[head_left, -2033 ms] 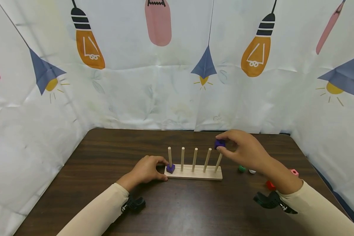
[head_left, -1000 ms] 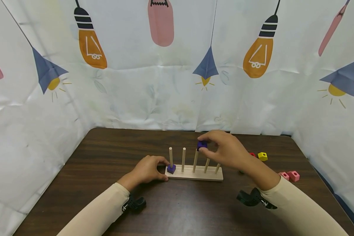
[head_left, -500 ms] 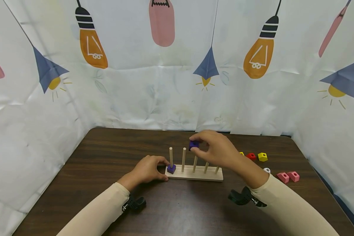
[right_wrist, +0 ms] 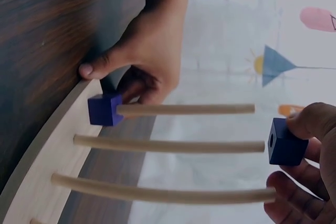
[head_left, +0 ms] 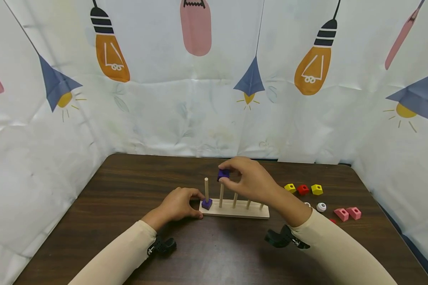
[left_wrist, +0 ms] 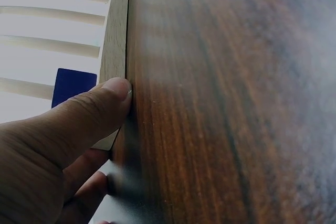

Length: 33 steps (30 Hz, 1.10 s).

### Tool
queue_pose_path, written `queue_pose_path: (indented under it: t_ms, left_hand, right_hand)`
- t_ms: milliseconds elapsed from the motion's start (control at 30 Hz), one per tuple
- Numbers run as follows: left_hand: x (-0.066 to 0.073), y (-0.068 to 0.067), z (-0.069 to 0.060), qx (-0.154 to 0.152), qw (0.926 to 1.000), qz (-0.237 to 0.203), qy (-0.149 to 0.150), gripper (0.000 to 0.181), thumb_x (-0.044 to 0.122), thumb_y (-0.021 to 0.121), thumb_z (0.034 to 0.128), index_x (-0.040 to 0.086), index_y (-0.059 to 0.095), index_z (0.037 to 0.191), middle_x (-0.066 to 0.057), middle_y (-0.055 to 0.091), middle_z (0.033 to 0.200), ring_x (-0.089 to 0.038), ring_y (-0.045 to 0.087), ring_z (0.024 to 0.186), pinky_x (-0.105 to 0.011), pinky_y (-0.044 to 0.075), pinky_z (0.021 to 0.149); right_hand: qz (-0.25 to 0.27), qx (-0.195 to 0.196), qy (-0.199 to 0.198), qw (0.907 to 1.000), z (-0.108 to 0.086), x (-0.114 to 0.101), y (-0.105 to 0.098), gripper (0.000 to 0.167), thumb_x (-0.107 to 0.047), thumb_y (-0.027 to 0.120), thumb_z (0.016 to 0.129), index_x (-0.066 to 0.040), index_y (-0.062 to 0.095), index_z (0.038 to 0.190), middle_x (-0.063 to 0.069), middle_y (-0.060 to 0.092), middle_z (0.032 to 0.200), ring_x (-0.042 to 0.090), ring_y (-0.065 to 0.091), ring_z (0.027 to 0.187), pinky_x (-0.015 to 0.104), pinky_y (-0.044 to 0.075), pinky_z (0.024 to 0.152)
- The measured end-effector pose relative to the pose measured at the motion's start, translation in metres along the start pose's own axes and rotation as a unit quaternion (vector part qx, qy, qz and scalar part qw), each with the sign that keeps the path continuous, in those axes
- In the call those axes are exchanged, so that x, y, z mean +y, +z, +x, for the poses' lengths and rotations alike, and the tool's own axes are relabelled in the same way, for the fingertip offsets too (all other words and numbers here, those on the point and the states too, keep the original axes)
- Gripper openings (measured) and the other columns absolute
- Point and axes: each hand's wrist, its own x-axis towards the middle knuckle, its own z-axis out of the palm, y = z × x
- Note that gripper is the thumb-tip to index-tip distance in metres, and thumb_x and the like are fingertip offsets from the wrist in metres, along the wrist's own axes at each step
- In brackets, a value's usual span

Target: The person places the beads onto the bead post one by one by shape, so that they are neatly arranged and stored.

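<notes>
Just above the second peg (head_left: pixel 221 196) from the left, here's the purple cube (head_left: pixel 223 174), glossy and sharp-cornered, pinched between the thumb and fingers of the right hand (head_left: pixel 247 178), its round hole facing the peg tip with a sliver of gap! At the left end of the wooden base (head_left: pixel 235 213), the left hand (head_left: pixel 178 204) clamps on, thumb at the near edge, beside another purple block (head_left: pixel 207 204) around the first peg. Dark tabletop (head_left: pixel 214 245) stretches in front; yellow bead (head_left: pixel 316 190) and pink piece (head_left: pixel 353 213) sit well right.
</notes>
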Motion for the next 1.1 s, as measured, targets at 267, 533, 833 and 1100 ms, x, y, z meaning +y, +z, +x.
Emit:
queue_pose_path:
  t_ms: [267,533,833,1100]
  left_hand:
    - [0.000,0.000,0.001,-0.004,0.9999,-0.011,-0.002,0.048,0.035,0.097,0.0686,0.022,0.075,0.110,0.002,0.076,0.110,-0.022,0.069,0.107,-0.047,0.054,0.091]
    - [-0.001,-0.001,0.001,-0.001,0.9999,-0.016,0.001,0.049,0.034,0.097,0.0674,0.020,0.076,0.109,0.001,0.076,0.110,-0.024,0.069,0.108,-0.047,0.053,0.092]
    - [-0.001,0.000,0.000,0.001,0.9998,-0.017,0.009,0.048,0.034,0.097,0.0681,0.019,0.076,0.109,0.003,0.076,0.110,-0.023,0.069,0.108,-0.047,0.053,0.092]
    - [-0.001,0.000,0.000,0.000,0.9997,-0.018,0.016,0.048,0.033,0.097,0.0686,0.019,0.076,0.109,0.003,0.076,0.110,-0.022,0.070,0.107,-0.046,0.054,0.092]
  right_hand:
    - [0.010,0.006,0.009,0.9999,0.008,-0.009,0.009,0.030,-0.024,0.078,0.093,-0.014,0.072,0.121,-0.005,0.068,0.112,0.013,0.065,0.100,0.033,0.054,0.080]
    - [0.023,0.011,0.009,0.9996,0.016,-0.015,0.019,0.030,-0.022,0.078,0.094,-0.011,0.072,0.120,-0.003,0.068,0.110,0.015,0.064,0.099,0.032,0.053,0.082]
    - [0.046,0.012,0.028,0.9985,0.020,-0.020,0.028,0.030,-0.020,0.077,0.094,-0.009,0.071,0.121,-0.001,0.067,0.108,0.020,0.065,0.098,0.033,0.054,0.083]
    - [0.034,-0.010,0.045,0.9984,0.021,-0.022,0.034,0.031,-0.022,0.076,0.095,-0.010,0.070,0.122,-0.003,0.066,0.110,0.014,0.063,0.098,0.029,0.053,0.083]
